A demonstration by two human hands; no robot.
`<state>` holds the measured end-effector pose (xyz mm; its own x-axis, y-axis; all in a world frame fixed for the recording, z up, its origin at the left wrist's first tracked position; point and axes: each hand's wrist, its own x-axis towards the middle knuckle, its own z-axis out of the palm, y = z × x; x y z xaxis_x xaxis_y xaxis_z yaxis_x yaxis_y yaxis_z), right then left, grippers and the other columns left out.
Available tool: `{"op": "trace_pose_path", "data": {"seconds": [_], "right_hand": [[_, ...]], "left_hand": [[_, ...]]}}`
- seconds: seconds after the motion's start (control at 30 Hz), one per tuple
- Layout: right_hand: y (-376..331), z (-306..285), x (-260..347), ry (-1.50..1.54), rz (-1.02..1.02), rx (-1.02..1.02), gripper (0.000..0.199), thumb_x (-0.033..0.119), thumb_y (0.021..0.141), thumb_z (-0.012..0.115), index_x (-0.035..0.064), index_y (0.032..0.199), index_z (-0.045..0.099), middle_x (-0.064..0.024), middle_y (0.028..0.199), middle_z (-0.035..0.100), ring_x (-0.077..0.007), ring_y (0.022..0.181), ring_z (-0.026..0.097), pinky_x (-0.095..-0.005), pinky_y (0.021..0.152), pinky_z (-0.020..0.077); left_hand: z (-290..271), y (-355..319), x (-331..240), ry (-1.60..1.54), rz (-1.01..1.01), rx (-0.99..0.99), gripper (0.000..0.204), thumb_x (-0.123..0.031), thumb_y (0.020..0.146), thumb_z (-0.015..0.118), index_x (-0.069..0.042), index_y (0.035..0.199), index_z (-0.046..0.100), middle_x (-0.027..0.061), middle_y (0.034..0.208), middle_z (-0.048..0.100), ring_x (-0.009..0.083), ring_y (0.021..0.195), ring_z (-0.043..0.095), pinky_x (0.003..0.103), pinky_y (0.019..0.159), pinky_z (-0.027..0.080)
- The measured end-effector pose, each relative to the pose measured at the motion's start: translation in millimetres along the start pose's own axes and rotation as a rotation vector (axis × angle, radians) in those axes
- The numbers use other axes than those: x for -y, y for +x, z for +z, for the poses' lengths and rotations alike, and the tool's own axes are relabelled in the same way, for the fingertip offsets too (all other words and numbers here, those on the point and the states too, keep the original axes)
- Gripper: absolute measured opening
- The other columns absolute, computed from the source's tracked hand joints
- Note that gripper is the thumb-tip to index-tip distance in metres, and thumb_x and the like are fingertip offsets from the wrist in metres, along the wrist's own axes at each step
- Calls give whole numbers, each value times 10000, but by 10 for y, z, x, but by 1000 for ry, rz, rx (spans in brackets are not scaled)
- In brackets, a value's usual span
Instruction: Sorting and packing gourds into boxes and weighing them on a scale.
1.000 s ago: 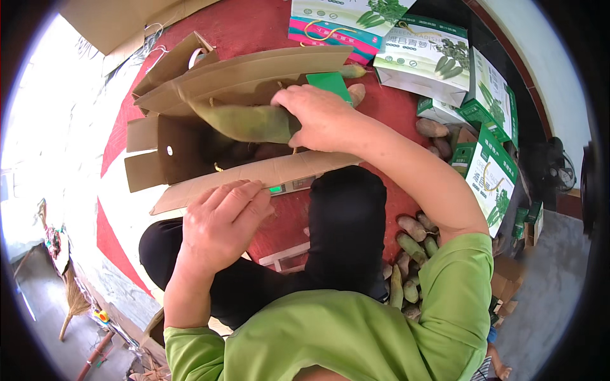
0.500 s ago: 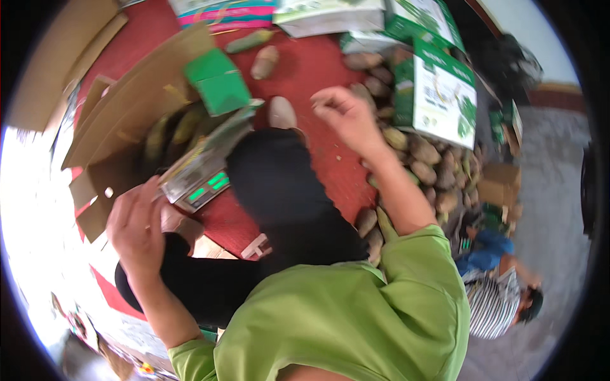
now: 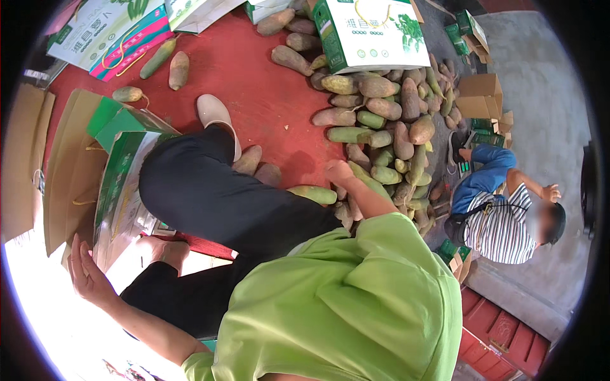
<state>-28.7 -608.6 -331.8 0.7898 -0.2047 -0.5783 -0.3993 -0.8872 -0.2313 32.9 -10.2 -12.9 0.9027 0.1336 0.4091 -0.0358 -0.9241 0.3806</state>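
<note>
Since the frame half a second ago the whole view has swung toward the person's right: the matt red floor covering (image 3: pixel 279 95) and the broad heap of oblong green and brown radishes (image 3: pixel 403 141) fill its upper middle, the co-worker in a striped shirt and blue trousers (image 3: pixel 502 222) shows higher up on the right, and the tall brown cardboard carton (image 3: pixel 71 171) has slid toward the left rim. The right hand (image 3: pixel 338 173), then over bare red floor, is now at the heap's left edge, while the left hand (image 3: pixel 92 276) shows farther to the lower left, beside the carton's lower end. The left fingers are stretched out, slightly apart, with nothing visible in them; whether they touch the cardboard cannot be told. The right fingers curl downward with their tips hidden, so I cannot tell whether they are spread or pinching a radish. One co-worker is in view, and one green-and-white printed box with a cord handle (image 3: pixel 375 41) stands over the heap, whose radishes overlap too much to number. One smooth green radish (image 3: pixel 312 193) juts out just left of the right hand. Five more lie apart: three on the red floor at upper left, one slim green (image 3: pixel 157 58), one stout brown (image 3: pixel 179 70), one small pale green (image 3: pixel 128 94), and two brownish radishes (image 3: pixel 248 160) near a beige clog (image 3: pixel 213 110)
</note>
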Motion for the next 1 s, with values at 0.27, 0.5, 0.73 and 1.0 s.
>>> {"op": "trace_pose_path", "data": {"seconds": [0.27, 0.5, 0.73, 1.0], "right_hand": [[-506, -994, -68, -412, 212, -130, 435, 96, 745, 633, 201, 1161, 568, -47, 1199, 527, -260, 1159, 475, -415, 908, 450], [-604, -1399, -674, -248, 718, -624, 667, 264, 681, 755, 210, 1269, 445, -56, 1273, 469, -279, 1167, 465, -463, 891, 462], [-762, -1507, -1327, 45, 1103, -770, 780, 281, 663, 761, 104, 1329, 396, -148, 1263, 500, -301, 1144, 518, -438, 937, 461], [-470, -1063, -2255, 754, 929, -812, 460, 99, 687, 811, -14, 1057, 564, -132, 963, 630, -251, 794, 621, -384, 632, 505]], "left_hand": [[7, -26, 220, 50, -58, -7, 220, -99, 948, 532, 9, 1097, 652, 90, 949, 639, 162, 827, 636, 260, 703, 570], [23, -72, 309, 70, -74, -15, 229, -110, 953, 525, 5, 1110, 647, 98, 963, 641, 167, 846, 631, 269, 729, 559], [-22, -138, 246, 53, -99, -56, 247, -128, 965, 510, 2, 1128, 643, 94, 938, 648, 164, 835, 632, 271, 727, 532], [68, -136, 226, 95, -55, -41, 240, -107, 971, 501, 22, 1115, 643, 100, 904, 646, 161, 799, 624, 265, 704, 509]]}}
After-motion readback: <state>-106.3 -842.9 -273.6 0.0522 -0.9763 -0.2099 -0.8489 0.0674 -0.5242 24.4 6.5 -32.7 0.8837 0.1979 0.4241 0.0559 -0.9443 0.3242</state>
